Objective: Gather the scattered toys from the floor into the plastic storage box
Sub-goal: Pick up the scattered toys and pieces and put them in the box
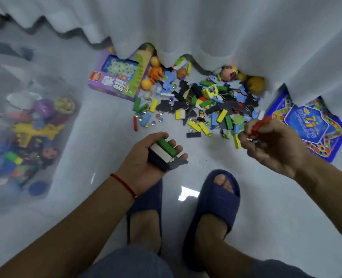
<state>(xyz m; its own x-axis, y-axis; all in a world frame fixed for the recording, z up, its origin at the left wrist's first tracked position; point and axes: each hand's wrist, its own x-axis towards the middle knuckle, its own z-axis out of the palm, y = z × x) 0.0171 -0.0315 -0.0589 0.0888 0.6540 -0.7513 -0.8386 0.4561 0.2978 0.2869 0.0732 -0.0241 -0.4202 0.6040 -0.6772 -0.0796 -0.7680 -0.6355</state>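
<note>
Left hand (146, 157) cups stacked blocks (163, 152), right hand (274, 143) pinches a red block (261, 125); white curtain (206, 27) drapes over the toy pile (202, 103), storage box (26, 137) at left.

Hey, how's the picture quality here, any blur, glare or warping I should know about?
Head view: the plastic storage box at left is smeared with blur; the right hand and its red block are blurred too; the left hand with its stacked blocks is sharper; a bright glare patch sits on the glossy floor between the slippers; wide-angle bending curves the edges.
</note>
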